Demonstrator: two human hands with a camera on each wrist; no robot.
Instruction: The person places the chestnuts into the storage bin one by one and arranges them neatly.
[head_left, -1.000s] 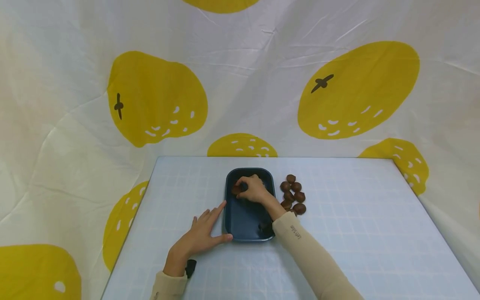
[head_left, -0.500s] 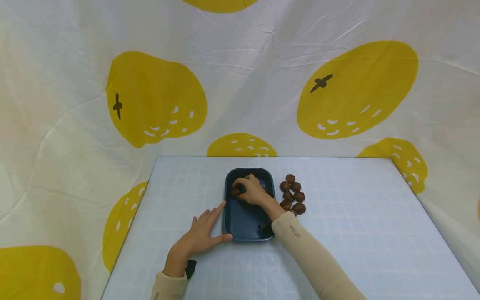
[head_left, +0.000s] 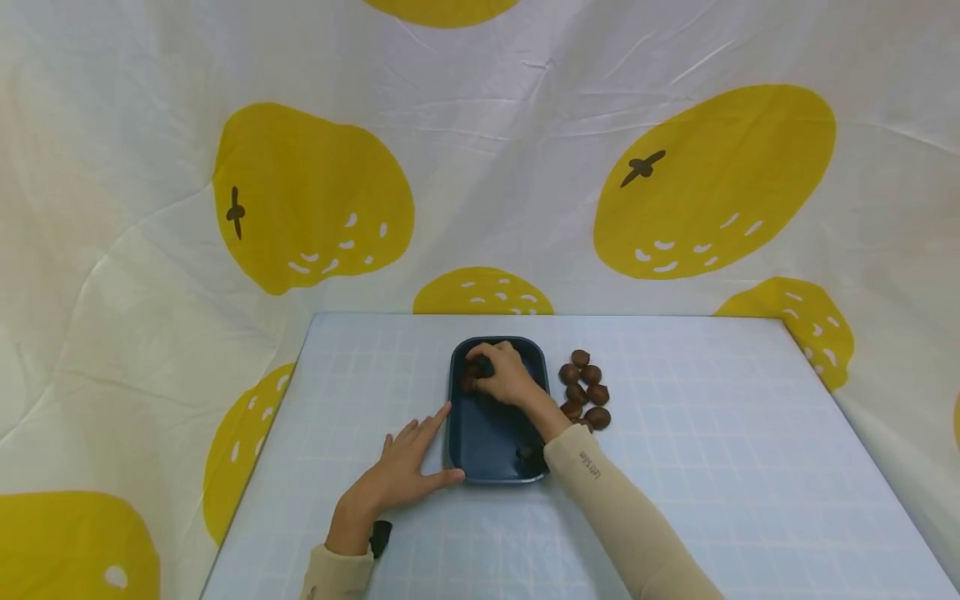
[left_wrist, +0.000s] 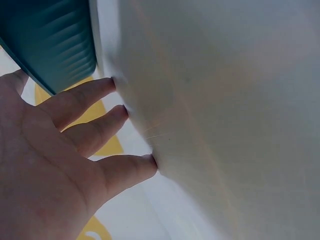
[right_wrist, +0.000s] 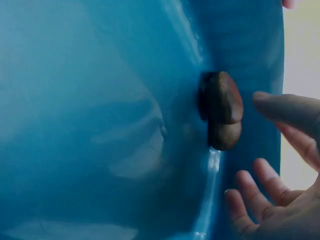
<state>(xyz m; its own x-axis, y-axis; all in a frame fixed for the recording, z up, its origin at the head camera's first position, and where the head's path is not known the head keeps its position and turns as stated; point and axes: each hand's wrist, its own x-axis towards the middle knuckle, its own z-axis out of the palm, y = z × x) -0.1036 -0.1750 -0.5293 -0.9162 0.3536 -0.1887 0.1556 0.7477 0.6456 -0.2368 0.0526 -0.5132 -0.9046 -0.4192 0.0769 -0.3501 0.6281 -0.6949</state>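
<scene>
A dark blue tray (head_left: 498,433) stands on the table with two chestnuts (right_wrist: 224,97) side by side against its wall. In the head view these lie at the tray's far left, partly hidden by my right hand (head_left: 506,375). The right wrist view shows the thumb (right_wrist: 285,107) and fingers of that hand spread apart, a small gap from the chestnuts and holding nothing. My left hand (head_left: 397,467) is spread at the tray's left side, index fingertip and thumb right at the rim. In the left wrist view its other fingertips (left_wrist: 117,112) rest on the table.
Several more chestnuts (head_left: 576,393) lie in a cluster on the table, just right of the tray. The white gridded table (head_left: 720,467) ends at a back edge, behind which hangs a cloth (head_left: 510,208) with yellow fruit prints. Dark wrist cameras sit under both wrists.
My right hand has moved slightly toward the far end of the tray, and its fingers have come off the chestnut at the left wall. The left hand has stayed in place.
</scene>
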